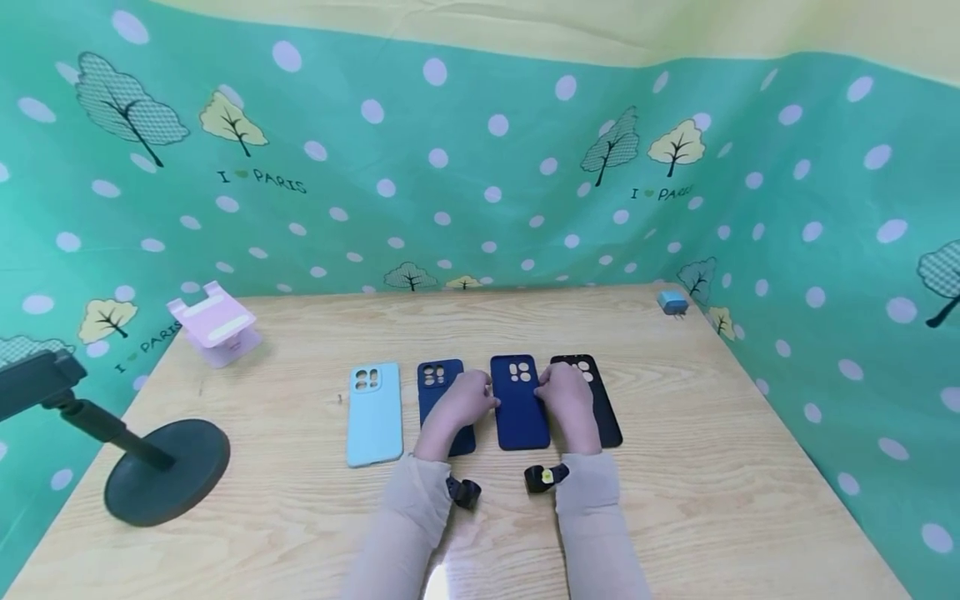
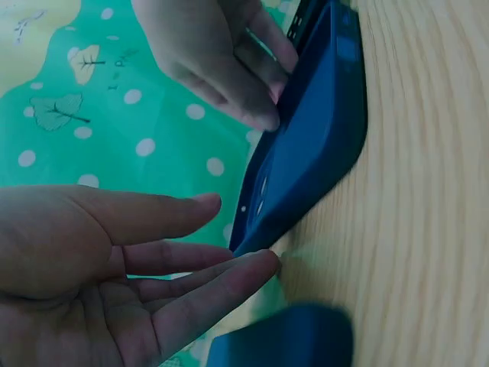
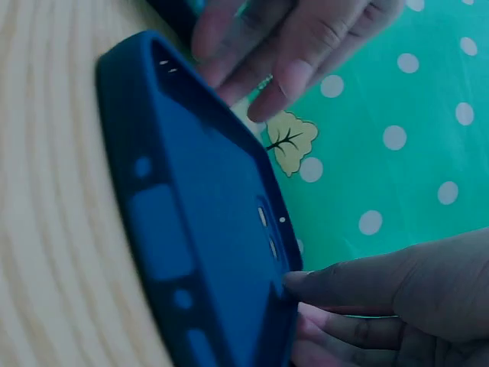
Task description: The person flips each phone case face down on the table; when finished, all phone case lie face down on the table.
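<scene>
A navy blue phone case lies open side up on the wooden table between my two hands. My right hand pinches its right rim, thumb inside and fingers outside, as the right wrist view shows on the case. On the other side, my left hand has its fingers extended, fingertips right at the case's edge; its thumb stands apart from the rim. Under the left hand, partly hidden, lies a dark blue phone case. A black phone case is partly covered by the right hand.
A light blue phone case lies at the left of the row. Further left are a black round-based stand and a pink phone holder. A small blue box sits at the back right corner, before the green dotted cloth.
</scene>
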Demonstrator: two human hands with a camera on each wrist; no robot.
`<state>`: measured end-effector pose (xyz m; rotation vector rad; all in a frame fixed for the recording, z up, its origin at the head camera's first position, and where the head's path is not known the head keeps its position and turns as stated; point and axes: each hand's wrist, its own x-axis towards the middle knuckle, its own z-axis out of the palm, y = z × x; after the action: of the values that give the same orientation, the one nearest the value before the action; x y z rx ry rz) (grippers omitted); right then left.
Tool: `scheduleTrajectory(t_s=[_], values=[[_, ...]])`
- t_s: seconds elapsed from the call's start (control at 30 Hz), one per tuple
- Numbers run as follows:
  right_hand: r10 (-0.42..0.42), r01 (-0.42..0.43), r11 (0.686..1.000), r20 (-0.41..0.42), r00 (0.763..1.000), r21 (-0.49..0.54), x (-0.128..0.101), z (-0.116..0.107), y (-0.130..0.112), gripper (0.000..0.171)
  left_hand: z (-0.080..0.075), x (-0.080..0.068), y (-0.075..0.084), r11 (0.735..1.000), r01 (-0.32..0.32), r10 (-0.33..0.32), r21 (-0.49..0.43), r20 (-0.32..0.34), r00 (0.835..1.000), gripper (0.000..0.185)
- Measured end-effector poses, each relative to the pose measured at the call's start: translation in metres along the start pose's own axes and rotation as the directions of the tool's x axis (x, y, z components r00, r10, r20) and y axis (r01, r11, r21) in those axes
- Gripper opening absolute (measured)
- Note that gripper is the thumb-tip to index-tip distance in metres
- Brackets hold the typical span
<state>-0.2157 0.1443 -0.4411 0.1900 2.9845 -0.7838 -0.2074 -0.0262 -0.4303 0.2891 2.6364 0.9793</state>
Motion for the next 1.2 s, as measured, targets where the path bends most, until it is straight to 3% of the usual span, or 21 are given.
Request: scheduleTrajectory(t_s=[0.2,0.43,0.57,0.8,1.2], values=[[-0.006,0.007,1.000,-0.045,0.999,0.014,0.000,0.003,-0.001,0.008,0.010,0.003,0.000,0.997,0.023,-0.024,-0.068,-0.015,1.000,0.012],[-0.003,0.002,1.000,-0.085,0.996,-0.003,0.001,0.008,-0.005,0.008,0.016,0.008,-0.008,0.993,0.022,-0.029,-0.113,-0.068,0.997,0.026],[-0.016,0.017,1.000,-0.107,0.994,0.006,0.001,0.009,-0.005,0.010,0.017,0.010,-0.011,0.989,0.004,-0.019,-0.148,-0.103,0.994,0.009],[-0.025,0.033,0.995,-0.088,0.996,0.091,0.002,0.011,-0.001,0.008,0.014,0.010,-0.018,0.974,0.018,-0.052,-0.226,-0.146,0.988,0.036],[-0.009,0.007,0.977,0.009,1.000,0.212,0.005,0.017,-0.007,0.009,-0.003,0.004,-0.021,0.898,0.043,-0.105,-0.438,-0.118,0.987,0.036]])
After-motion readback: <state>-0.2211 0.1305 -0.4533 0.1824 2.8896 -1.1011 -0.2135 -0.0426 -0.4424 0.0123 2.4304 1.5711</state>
